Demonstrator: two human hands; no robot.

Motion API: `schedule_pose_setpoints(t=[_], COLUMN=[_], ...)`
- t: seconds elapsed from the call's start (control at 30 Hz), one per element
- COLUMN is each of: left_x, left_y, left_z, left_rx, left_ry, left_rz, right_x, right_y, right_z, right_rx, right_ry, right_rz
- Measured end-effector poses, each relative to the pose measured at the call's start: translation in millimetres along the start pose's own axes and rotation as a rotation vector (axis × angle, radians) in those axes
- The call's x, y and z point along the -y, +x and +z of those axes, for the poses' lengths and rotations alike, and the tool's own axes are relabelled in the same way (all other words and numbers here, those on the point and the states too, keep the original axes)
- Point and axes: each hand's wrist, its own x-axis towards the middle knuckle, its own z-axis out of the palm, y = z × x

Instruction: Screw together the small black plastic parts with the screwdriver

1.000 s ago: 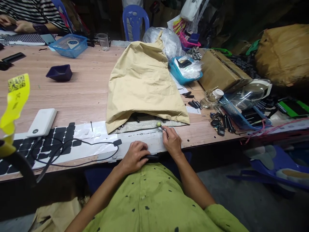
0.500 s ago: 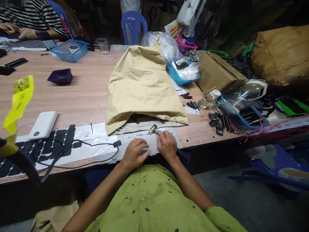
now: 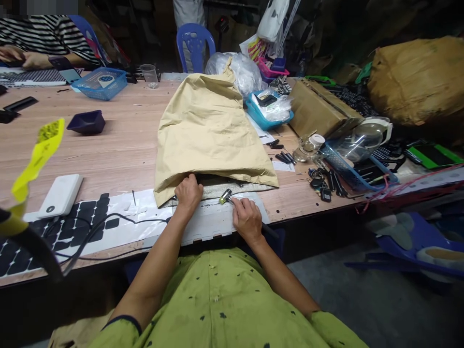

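Clamped tight, my right hand (image 3: pixel 247 220) has its grip closed on a small tool with a metal shaft and a yellow-green tip (image 3: pixel 225 196), and that tip angles up and to the left, just in front of the open mouth of the big tan paper sack (image 3: pixel 208 130). Over on the other side, my left hand (image 3: pixel 187 192) is at the sack's lower edge, fingers curled down onto the grey mat (image 3: pixel 217 185) that pokes out from under it; whether they pinch anything I cannot tell, as the knuckles hide the fingertips. Both hands sit close together, the tool tip between them. Under my right wrist lies the long white panel strip (image 3: pixel 212 222) along the near edge of the wooden worktop (image 3: pixel 119 150).

Leftward, the strip runs into a sheet of dark square cells (image 3: pixel 78 220), with a black cable (image 3: pixel 108 222) looping over it and a white power bank (image 3: pixel 60 195) just beyond. A yellow tag (image 3: pixel 38 159) hangs near the camera on the left. Further back there is a dark blue tray (image 3: pixel 86 122) and a blue mesh basket (image 3: pixel 100 83). Right of the sack sits a brown cardboard box (image 3: pixel 319 108), with small black parts (image 3: pixel 322 183) scattered near the worktop edge. Far left, another person's hands (image 3: pixel 21 55) rest by striped sleeves.
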Motion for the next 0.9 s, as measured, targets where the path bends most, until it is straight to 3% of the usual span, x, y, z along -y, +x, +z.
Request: schedule_pose_setpoints(t=[0.17,0.3,0.57,0.9], left_x=[27,31,35,34], left_y=[-22,-34,-30,-29], left_z=[14.4,32.6,50.0,50.0], left_rx=[-0.041,0.001,-0.006,0.037], left_ry=[-0.187,-0.297,-0.389,-0.407], left_rz=[0.292,0.527,0.581,0.577], right_x=[-2,-13,-16,3], right_y=[0,4,6,12], right_z=[0,-3,-22,-23], right_rx=[0.041,0.049,-0.003,0.020], right_ry=[0.065,0.207,0.537,0.571], right_rz=[0.037,0.088,0.152,0.084])
